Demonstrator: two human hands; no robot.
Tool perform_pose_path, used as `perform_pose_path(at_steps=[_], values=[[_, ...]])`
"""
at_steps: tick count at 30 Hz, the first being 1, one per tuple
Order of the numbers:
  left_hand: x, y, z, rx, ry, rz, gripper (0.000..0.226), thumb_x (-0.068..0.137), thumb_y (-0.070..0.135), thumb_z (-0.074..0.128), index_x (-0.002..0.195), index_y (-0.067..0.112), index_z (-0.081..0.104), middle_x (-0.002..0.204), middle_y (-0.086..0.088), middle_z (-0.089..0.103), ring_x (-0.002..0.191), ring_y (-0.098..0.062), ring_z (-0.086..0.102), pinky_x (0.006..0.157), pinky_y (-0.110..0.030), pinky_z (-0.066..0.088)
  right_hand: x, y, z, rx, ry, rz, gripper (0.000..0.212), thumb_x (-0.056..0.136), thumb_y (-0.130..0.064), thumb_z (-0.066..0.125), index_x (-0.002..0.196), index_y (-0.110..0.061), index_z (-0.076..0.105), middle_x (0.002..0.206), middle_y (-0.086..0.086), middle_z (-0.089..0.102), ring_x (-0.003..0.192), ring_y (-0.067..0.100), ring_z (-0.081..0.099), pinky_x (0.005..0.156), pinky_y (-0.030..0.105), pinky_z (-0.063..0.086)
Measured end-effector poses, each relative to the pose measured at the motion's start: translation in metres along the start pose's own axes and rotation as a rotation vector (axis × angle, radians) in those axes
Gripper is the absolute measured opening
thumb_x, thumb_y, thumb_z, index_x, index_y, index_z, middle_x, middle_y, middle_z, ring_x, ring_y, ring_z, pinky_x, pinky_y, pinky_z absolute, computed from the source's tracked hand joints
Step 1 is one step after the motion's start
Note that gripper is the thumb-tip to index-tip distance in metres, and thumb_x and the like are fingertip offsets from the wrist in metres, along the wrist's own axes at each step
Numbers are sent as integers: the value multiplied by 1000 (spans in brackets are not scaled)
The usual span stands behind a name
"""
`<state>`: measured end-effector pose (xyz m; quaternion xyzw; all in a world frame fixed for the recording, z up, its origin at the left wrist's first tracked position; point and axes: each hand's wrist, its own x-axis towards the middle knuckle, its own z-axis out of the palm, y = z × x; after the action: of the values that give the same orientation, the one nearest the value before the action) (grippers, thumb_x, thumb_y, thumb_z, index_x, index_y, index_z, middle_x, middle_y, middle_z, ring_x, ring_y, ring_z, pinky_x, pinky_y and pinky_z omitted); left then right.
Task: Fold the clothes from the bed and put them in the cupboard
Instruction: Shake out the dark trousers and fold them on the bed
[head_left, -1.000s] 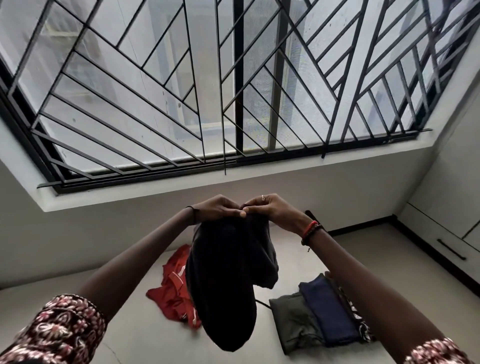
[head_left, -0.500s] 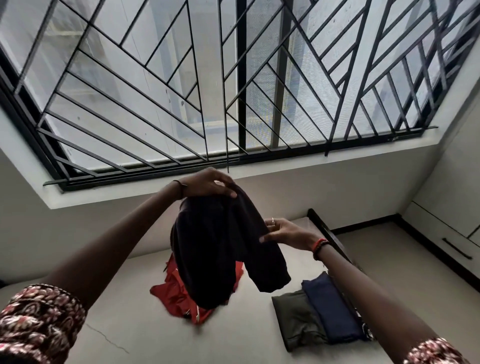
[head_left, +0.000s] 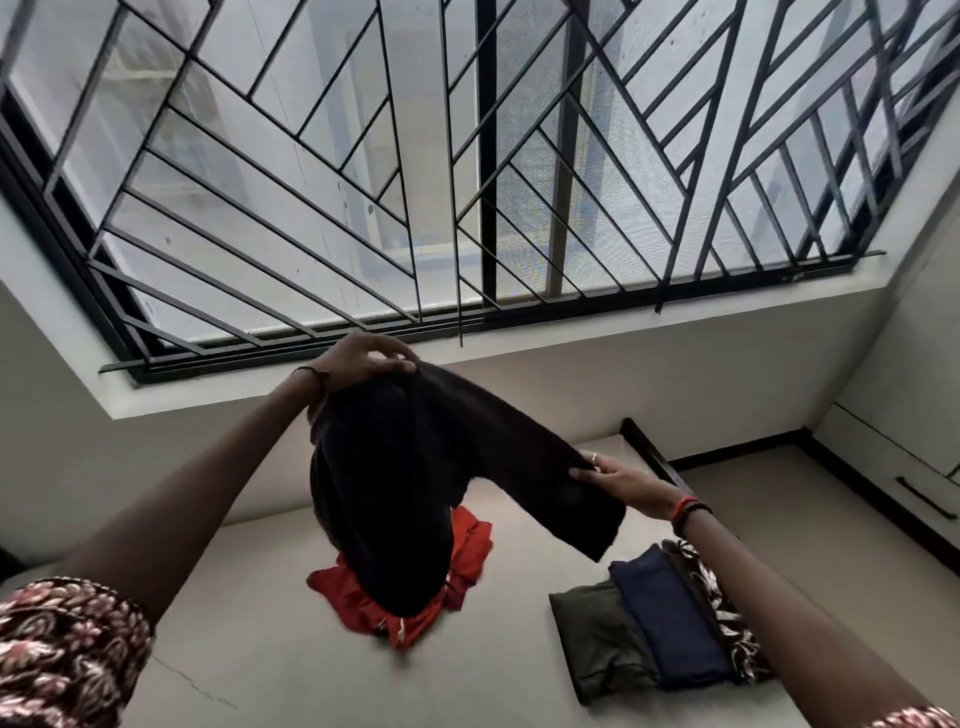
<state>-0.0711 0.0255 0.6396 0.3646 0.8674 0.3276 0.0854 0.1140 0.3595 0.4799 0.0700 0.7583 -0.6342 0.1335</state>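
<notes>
Your left hand is raised before the window grille, fingers curled over the top of the black garment and gripping it. Your right hand sits lower, thumb on top and fingers beneath, pinching one hanging section out to the right. The garment hangs above the bed, over a crumpled red garment. Folded pieces lie alongside: olive piece, navy piece, patterned piece. The cupboard stands far right, drawer front closed.
</notes>
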Motion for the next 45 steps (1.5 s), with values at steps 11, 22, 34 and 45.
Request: perform_pose_path(at_steps=[11,22,34,45], values=[[-17,-55,77,67,529,-350,28,77,26,75,99,13,65,101,-13,57,90,-26,59,79,-34,44,24,-2,4,-287,203,73,28,77,-32,78,93,-17,61,91,3,65,87,13,58,79,23,46],[-22,6,184,-124,339,141,19,80,11,70,97,11,62,94,6,45,86,8,51,73,-20,48,26,-43,81,-57,-186,-39,43,83,-12,71,123,-21,59,114,1,66,105,9,62,95,25,49],[-47,6,193,-296,137,-44,65,69,27,83,122,12,46,111,2,49,93,-9,51,72,-2,37,11,-22,68,84,-212,-34,46,85,-18,68,127,-4,56,129,18,59,116,23,57,104,37,41],[-53,1,178,-52,-317,-140,40,87,50,58,107,16,65,86,3,59,79,-9,54,64,-22,38,16,-32,76,-22,-75,-22,34,82,-7,71,114,-7,59,101,7,65,91,14,60,89,36,47]])
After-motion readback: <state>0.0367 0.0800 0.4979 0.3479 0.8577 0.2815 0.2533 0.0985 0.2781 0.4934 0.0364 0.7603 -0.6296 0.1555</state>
